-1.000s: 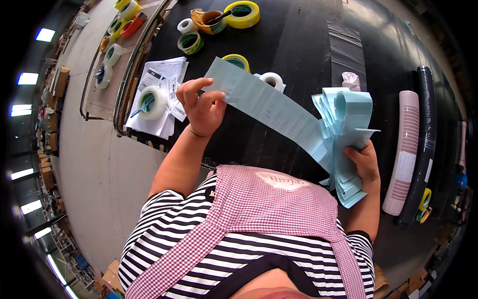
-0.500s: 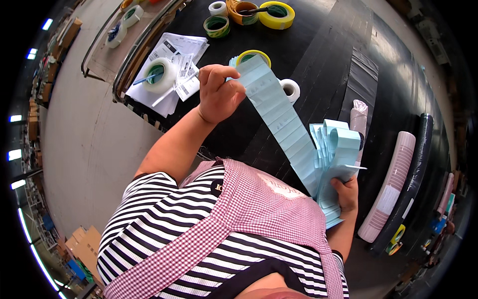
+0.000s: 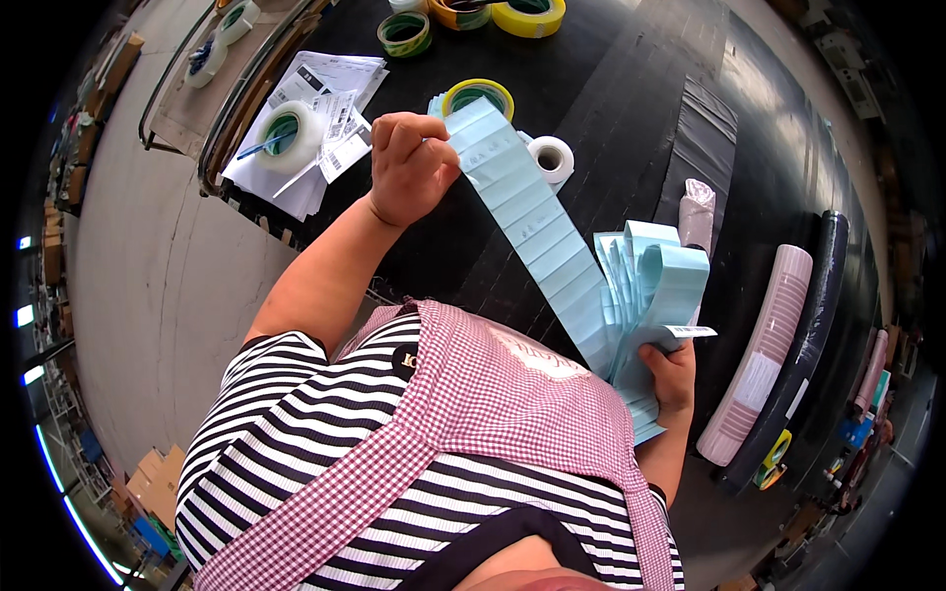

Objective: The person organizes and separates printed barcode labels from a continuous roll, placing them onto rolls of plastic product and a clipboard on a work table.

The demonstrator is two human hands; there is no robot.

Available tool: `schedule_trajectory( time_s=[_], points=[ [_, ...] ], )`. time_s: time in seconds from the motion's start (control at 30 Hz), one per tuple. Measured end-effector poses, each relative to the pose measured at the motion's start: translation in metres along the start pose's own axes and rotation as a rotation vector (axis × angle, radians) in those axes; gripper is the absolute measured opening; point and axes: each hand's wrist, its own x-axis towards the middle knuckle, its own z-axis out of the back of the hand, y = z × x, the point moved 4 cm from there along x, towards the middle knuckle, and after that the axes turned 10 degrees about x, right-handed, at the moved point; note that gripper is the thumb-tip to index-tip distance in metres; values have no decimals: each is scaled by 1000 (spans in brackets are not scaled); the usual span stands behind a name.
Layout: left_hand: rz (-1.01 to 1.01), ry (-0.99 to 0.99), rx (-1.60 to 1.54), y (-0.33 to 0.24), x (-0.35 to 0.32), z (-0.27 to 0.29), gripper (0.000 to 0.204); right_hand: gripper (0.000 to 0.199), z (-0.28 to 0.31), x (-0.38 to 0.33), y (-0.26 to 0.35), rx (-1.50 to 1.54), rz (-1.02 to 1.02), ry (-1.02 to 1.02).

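Note:
A long light-blue strip of fan-folded labels [image 3: 532, 231] runs slantwise between my two hands, crossed by regular creases. My left hand [image 3: 410, 165] is closed, its thumb and fingers pinching the strip's upper end. Lower right, my right hand [image 3: 670, 376] grips the gathered part of the same strip, where several folds and loops stand up in a loose bundle. A white-edged end sticks out above its thumb, and most of its fingers are hidden behind the folds. Behind the strip's upper end lies a yellow-rimmed tape roll [image 3: 479, 98], beside a small white roll [image 3: 550, 159].
The black table [image 3: 631, 118] carries printed papers [image 3: 305, 187] under a clear tape roll [image 3: 292, 136] at left. More tape rolls [image 3: 404, 34] sit at the far edge. To the right lie a pink-wrapped roll [image 3: 757, 355] and a black roll [image 3: 796, 364]. A cart [image 3: 177, 108] stands far left.
The whole view has shifted slightly, so the table things appear a little further left and higher. Both hands keep their hold on the blue strip, which stays stretched between them.

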Motion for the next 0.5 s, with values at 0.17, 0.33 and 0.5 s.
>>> schedule_trajectory(
  time_s=[0.17, 0.33, 0.5],
  points=[
    [-8, 0, -9, 0, 1, -4, 26, 39, 6, -1, -4, 13, 17, 24],
    [16, 4, 4, 1, -2, -6, 28, 38, 5, 1, -2, 26, -9, 19],
    [33, 3, 2, 1, -3, -10, 28, 34, -3, -1, 4, 17, 21, 28]
  ],
)
